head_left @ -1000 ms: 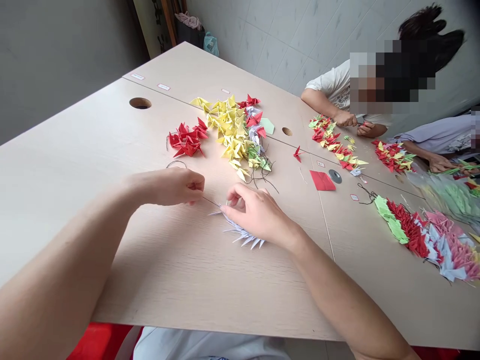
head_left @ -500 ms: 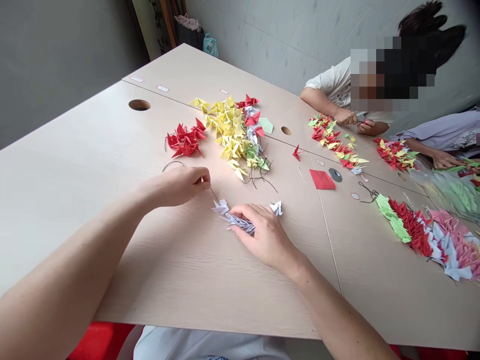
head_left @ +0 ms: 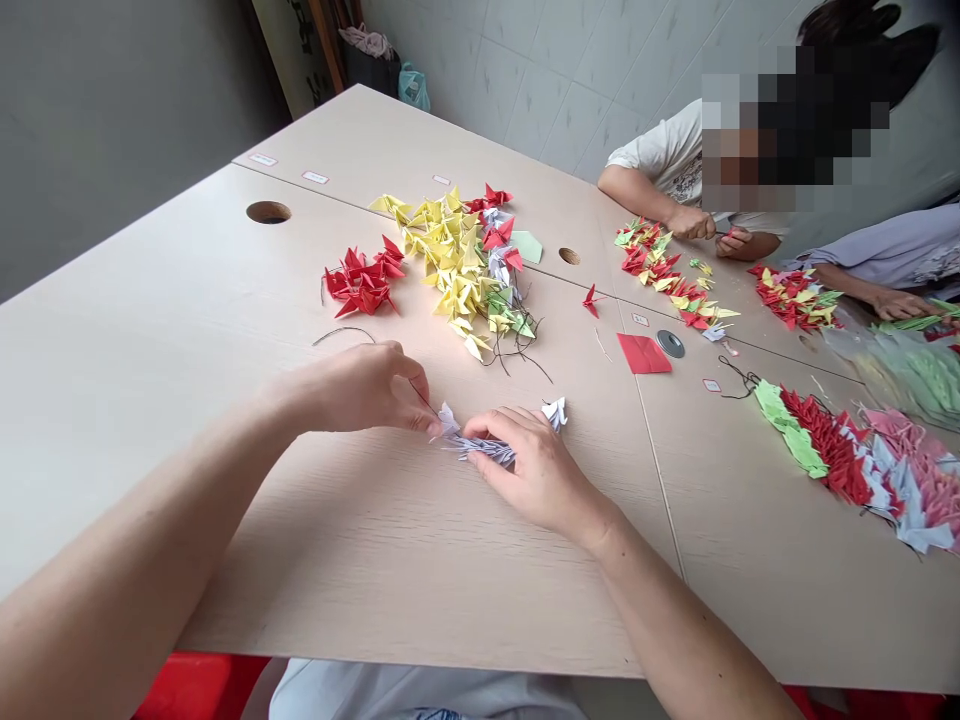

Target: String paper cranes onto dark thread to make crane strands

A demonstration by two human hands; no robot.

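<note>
My left hand (head_left: 371,388) pinches a thin dark thread and the end crane of a strung row of pale lilac paper cranes (head_left: 480,447) on the light wooden table (head_left: 360,560). My right hand (head_left: 529,462) lies over the row, fingers curled down on the cranes. A single lilac crane (head_left: 555,412) sits just beyond my right fingers. The thread loops back behind my left hand (head_left: 341,333).
Piles of red cranes (head_left: 364,282) and yellow cranes (head_left: 457,270) lie farther back. A red paper square (head_left: 643,353) and a small round disc (head_left: 670,344) sit to the right. Strung green, red and pink cranes (head_left: 847,455) lie far right. Two other people work across the table.
My left hand has moved right along the thread until it touches the end crane. My right hand slid down onto the row, uncovering the single loose crane.
</note>
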